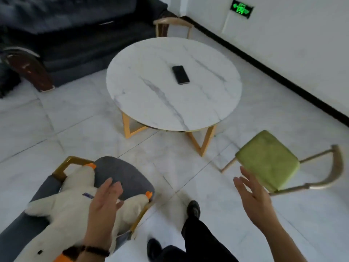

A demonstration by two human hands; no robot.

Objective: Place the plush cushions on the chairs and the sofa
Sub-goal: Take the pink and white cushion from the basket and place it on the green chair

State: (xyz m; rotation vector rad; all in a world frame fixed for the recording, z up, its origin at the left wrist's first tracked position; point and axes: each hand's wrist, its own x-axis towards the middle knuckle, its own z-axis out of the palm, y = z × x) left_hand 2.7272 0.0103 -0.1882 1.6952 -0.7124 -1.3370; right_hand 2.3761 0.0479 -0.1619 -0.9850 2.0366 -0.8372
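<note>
A white goose-shaped plush cushion (62,207) with orange feet and beak lies across the grey padded chair (122,174) at the lower left. My left hand (103,205) hovers flat over the plush, fingers spread, holding nothing. My right hand (255,197) is raised open at the lower right, just in front of a green-seated chair (268,159) whose seat is bare. A dark sofa (75,35) stands at the upper left. A third chair (173,25) shows behind the table.
A round white marble table (151,103) with wooden legs stands in the middle, a black phone (180,74) on it. The floor is pale tile. A white wall with a black skirting runs along the right. My shoes and dark trousers (192,224) show below.
</note>
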